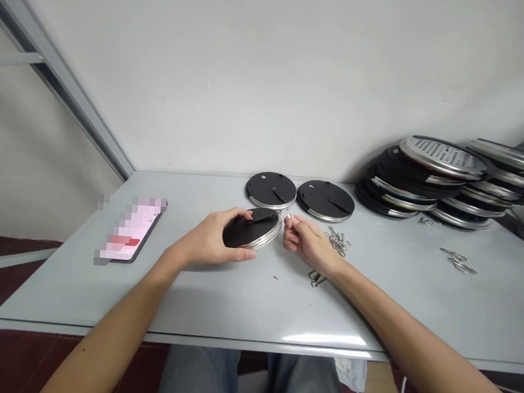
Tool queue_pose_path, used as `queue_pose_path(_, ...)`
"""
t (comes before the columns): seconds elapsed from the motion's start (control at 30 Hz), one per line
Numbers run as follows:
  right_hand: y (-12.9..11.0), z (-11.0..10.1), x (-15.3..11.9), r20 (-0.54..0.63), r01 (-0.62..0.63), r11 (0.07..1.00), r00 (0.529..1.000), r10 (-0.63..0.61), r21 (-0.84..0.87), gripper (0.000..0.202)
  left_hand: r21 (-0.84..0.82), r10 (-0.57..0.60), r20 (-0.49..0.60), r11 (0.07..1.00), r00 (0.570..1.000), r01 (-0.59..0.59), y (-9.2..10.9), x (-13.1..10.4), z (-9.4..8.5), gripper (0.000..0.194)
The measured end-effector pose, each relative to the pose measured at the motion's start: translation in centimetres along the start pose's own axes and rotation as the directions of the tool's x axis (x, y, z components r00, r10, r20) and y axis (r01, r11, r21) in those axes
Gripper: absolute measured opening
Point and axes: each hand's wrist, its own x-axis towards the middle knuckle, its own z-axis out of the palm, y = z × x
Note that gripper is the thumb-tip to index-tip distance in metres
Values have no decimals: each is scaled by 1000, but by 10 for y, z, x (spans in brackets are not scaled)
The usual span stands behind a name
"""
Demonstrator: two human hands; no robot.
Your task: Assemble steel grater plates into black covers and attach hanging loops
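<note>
My left hand [217, 235] grips a round black disc [251, 227] with a silvery rim by its left side, thumb at the front edge and fingers over the top. The disc is tilted, and a dark strip lies across its upper face. Just right of its rim, my right hand [306, 238] pinches a small bent metal wire clip [289, 214] between thumb and fingers. Beyond the hands lie two similar black discs [271, 190] by the wall. Near the right wrist are a heap of wire clips [338, 242] and a few loose ones [315, 278].
Leaning stacks of black and metal discs [444, 158] stand at the back right, the top one perforated. More wire clips [457, 259] lie on the right of the grey table [218, 313]. A phone [131, 235] rests at the left. The wall [261, 82] borders the back edge.
</note>
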Motion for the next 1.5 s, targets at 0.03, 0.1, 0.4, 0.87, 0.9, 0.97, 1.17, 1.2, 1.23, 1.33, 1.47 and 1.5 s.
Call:
queue_pose_path(0.03, -1, 1, -1, 0, 14, 999, 1000, -14, -38, 23, 16, 1, 4, 1000, 1000, -1, 0, 0, 1, 61)
queue_pose_path(0.1, -4, 3, -4, -5, 39, 988, 999, -40, -147, 24, 64, 7, 9, 998, 1000, -8, 1, 0, 3, 65)
queue_pose_path(0.4, -7, 1, -10, 38, 147, 673, 984, -173, -725, 25, 366, 149, -15, 921, 989, -133, -12, 4, 18, 70)
queue_pose_path(0.87, -12, -11, -7, 56, 165, 475, 970, -235, -864, 18, 318, 223, -166, 934, 960, -162, -14, 13, 40, 36)
queue_pose_path(0.9, -13, -13, -6, 15, 148, 470, 961, -275, -870, 18, 335, 212, -155, 930, 965, -151, -15, 13, 42, 45)
queue_pose_path(0.97, -15, -17, -4, -40, 127, 467, 943, -332, -875, 18, 365, 193, -129, 921, 973, -135, -15, 14, 43, 59)
queue_pose_path(1.17, -14, -4, -7, 99, 225, 557, 964, -247, -799, 23, 201, 237, -247, 961, 940, -189, -6, 15, 42, 22)
queue_pose_path(1.2, -14, -1, -8, 136, 247, 574, 964, -229, -781, 25, 159, 225, -252, 969, 941, -189, -5, 16, 42, 19)
queue_pose_path(1.23, -13, 1, -9, 168, 265, 583, 962, -217, -768, 26, 122, 212, -250, 975, 945, -186, -3, 16, 43, 17)
queue_pose_path(1.33, -13, 5, -11, 222, 291, 582, 957, -189, -759, 28, 65, 164, -223, 986, 961, -153, -2, 17, 45, 17)
queue_pose_path(1.47, -14, 7, -12, 244, 301, 584, 954, -176, -754, 28, 53, 101, -222, 994, 970, -92, -2, 18, 47, 14)
queue_pose_path(1.5, -15, 8, -13, 250, 306, 585, 952, -178, -751, 28, 56, 104, -220, 994, 970, -94, -2, 18, 47, 15)
